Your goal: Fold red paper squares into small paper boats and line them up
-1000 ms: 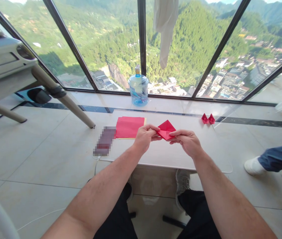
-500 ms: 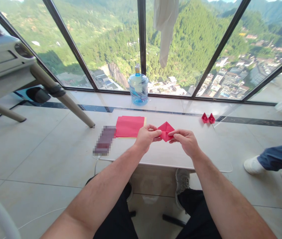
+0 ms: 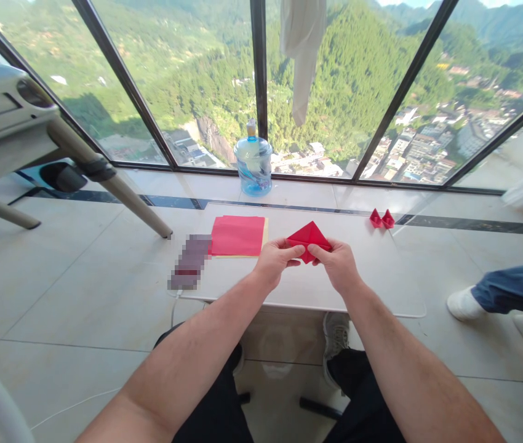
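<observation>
Left hand [image 3: 274, 263], right hand [image 3: 338, 261] pinch folded red paper [image 3: 312, 232] at eight and four o'clock, likely for steadiness; sheets [image 3: 237, 235] at left hand's ten.

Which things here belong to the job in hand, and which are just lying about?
Likely the job:
held, folded red paper
stacked flat red paper sheets
two small folded red paper shapes

Probably incidental:
translucent blue plastic water bottle
pixelated dark rectangular object

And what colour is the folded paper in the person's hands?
The folded paper is red all over its visible side; it shows in the head view.
</observation>
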The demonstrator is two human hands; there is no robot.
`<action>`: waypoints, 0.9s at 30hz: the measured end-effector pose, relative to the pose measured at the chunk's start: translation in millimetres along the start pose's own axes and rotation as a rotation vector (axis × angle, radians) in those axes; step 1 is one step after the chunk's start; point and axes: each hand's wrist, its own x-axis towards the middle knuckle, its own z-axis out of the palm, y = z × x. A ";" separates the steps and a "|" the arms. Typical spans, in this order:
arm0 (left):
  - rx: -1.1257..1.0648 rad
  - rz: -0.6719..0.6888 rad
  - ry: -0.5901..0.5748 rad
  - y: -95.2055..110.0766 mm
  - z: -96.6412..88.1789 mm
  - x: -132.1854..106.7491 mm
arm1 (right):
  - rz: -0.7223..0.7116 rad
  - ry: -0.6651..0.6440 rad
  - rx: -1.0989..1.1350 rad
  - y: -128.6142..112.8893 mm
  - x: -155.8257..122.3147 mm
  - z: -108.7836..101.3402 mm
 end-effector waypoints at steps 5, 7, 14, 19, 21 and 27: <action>0.021 0.039 0.035 -6.9 7.8 2.9 | 0.020 0.044 0.050 -2.9 1.1 4.7; 0.006 0.054 0.039 -9.4 9.8 5.0 | 0.027 0.061 0.080 -3.7 2.2 6.2; -0.075 0.074 0.070 -16.5 6.0 13.7 | 0.038 0.071 0.080 2.6 7.0 3.8; -0.091 0.053 0.052 -17.6 3.7 15.8 | 0.037 0.064 0.100 2.7 6.4 3.7; -0.096 0.042 0.053 -17.2 3.4 15.3 | 0.038 0.062 0.106 2.6 5.9 3.7; -0.104 -0.001 0.034 -12.2 1.2 10.8 | 0.021 0.059 0.103 4.9 6.3 0.7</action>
